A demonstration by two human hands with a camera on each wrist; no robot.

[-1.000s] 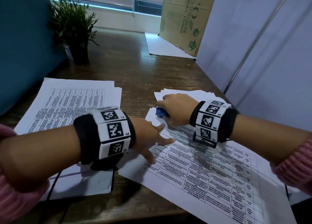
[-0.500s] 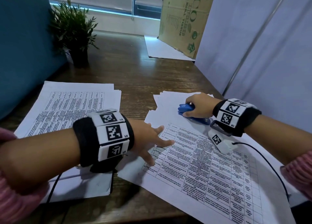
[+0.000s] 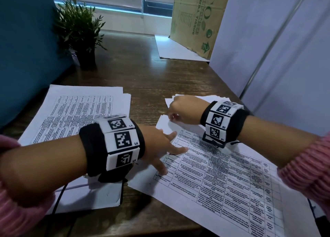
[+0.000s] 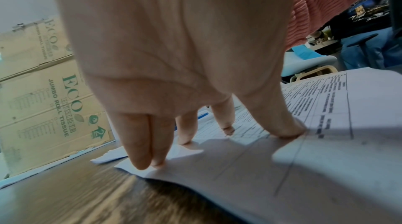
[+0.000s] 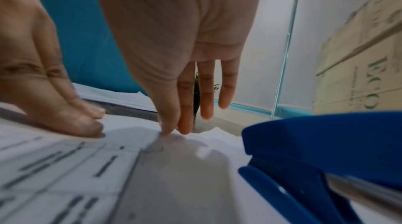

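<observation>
A stack of printed sheets (image 3: 232, 174) with tables of text lies on the wooden desk (image 3: 142, 76). My left hand (image 3: 166, 147) presses on the stack's left side with spread, straight fingers (image 4: 139, 150). My right hand (image 3: 175, 114) is at the stack's far left corner. In the right wrist view its fingers point straight down, and the thumb and forefinger tips (image 5: 172, 128) touch the paper there. A blue stapler (image 5: 326, 150) lies on the sheets just right of that hand, with nothing holding it. In the head view my right wrist hides it.
A second paper stack (image 3: 75, 115) lies at the left. A potted plant (image 3: 80, 31) stands at the back left against a blue partition (image 3: 23, 49). A cardboard box (image 3: 194, 19) leans at the back. White panels (image 3: 276, 49) close the right side.
My right hand has let go of the blue stapler and moved left to the corner of the sheets. The left hand has stayed pressed on the paper.
</observation>
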